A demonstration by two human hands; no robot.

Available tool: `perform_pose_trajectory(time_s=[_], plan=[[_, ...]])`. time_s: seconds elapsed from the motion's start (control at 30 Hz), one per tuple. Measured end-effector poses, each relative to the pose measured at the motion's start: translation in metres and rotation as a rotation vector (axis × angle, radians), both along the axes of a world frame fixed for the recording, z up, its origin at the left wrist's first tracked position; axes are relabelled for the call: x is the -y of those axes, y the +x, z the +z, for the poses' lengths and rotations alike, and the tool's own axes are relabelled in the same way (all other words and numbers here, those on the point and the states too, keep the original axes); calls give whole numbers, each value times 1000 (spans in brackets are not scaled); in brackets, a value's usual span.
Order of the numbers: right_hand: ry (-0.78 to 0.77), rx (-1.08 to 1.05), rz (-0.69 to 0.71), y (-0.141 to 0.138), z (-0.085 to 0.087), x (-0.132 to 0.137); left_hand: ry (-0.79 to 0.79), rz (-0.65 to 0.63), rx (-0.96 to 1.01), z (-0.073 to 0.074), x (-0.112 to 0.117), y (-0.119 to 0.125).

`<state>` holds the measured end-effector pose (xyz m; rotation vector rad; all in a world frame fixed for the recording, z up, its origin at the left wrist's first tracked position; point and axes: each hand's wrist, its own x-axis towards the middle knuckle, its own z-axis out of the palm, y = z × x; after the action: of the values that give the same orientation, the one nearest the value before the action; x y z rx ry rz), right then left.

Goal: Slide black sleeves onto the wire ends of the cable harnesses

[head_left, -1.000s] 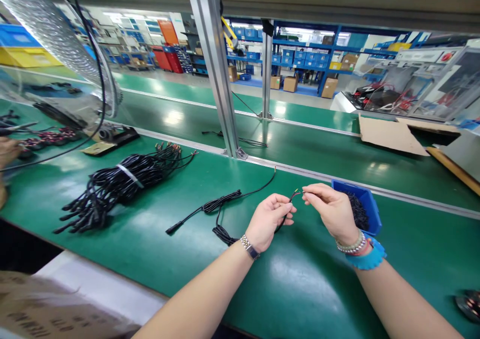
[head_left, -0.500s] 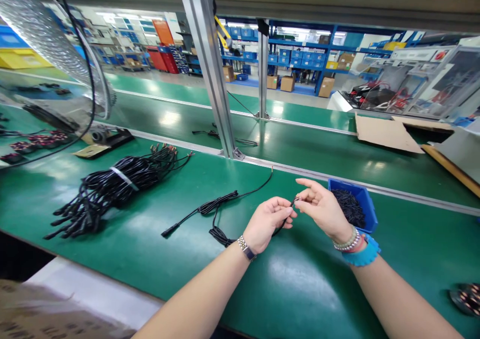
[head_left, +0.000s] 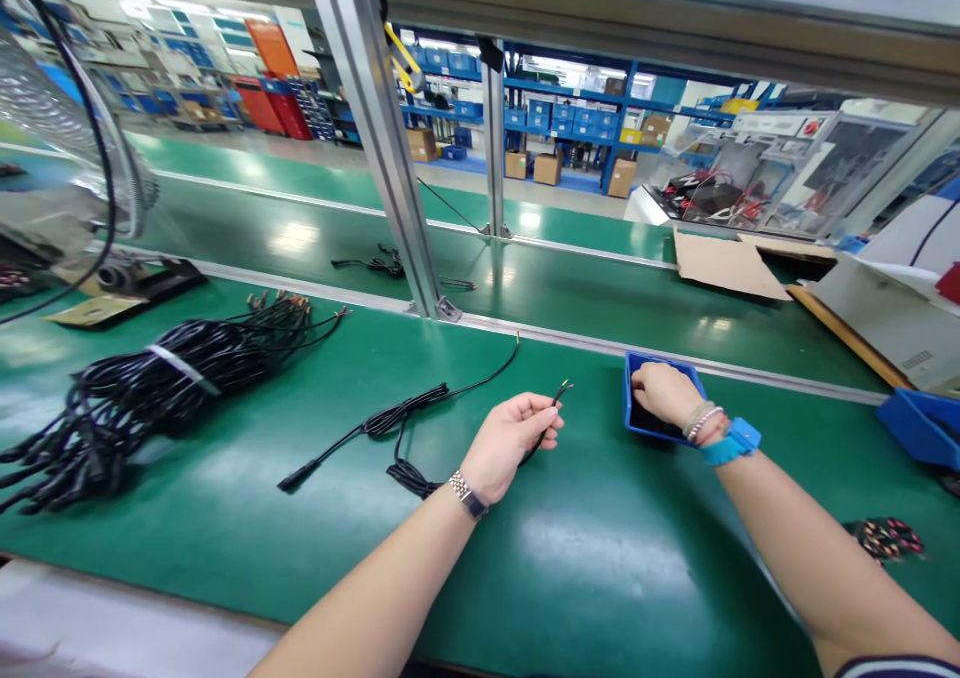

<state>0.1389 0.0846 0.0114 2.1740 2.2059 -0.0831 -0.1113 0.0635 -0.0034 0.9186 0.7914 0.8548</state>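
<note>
Pinched in my left hand [head_left: 514, 445] is a black cable [head_left: 534, 448], close to its end, where stripped wire tips [head_left: 564, 387] stick up past the fingers. My right hand [head_left: 664, 395] reaches down into a small blue bin [head_left: 628, 398] of small black pieces. Its fingertips are hidden among the bin's contents, so their grip does not show. Left of my left hand lies a coiled black cable [head_left: 405, 410] with a connector [head_left: 298, 477] at one end. Another coil [head_left: 411, 476] sits partly behind my left wrist.
A large tied bundle of black cables [head_left: 187, 363] covers the left of the green bench [head_left: 600, 558]. A metal post [head_left: 382, 148] rises behind. Toward the right are a cluster of small round parts [head_left: 889, 538], another blue bin [head_left: 922, 423] and flat cardboard [head_left: 727, 263].
My right hand has left the cable end and moved right, into the blue bin. My left hand still holds the cable. The view has turned a little to the right.
</note>
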Motion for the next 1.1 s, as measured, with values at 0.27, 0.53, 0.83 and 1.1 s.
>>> perform_pose_trajectory(time_s=[0.27, 0.53, 0.83, 1.1], plan=[[93, -64, -3, 5, -1, 4, 32, 50, 4, -4, -3, 1], [84, -1464, -85, -48, 18, 25, 214, 79, -84, -7, -2, 2], [-175, -1895, -32, -86, 21, 31, 249, 82, -178, -6, 0, 2], [-201, -1879, -19, -86, 22, 30, 246, 75, -185, -8, 0, 2]])
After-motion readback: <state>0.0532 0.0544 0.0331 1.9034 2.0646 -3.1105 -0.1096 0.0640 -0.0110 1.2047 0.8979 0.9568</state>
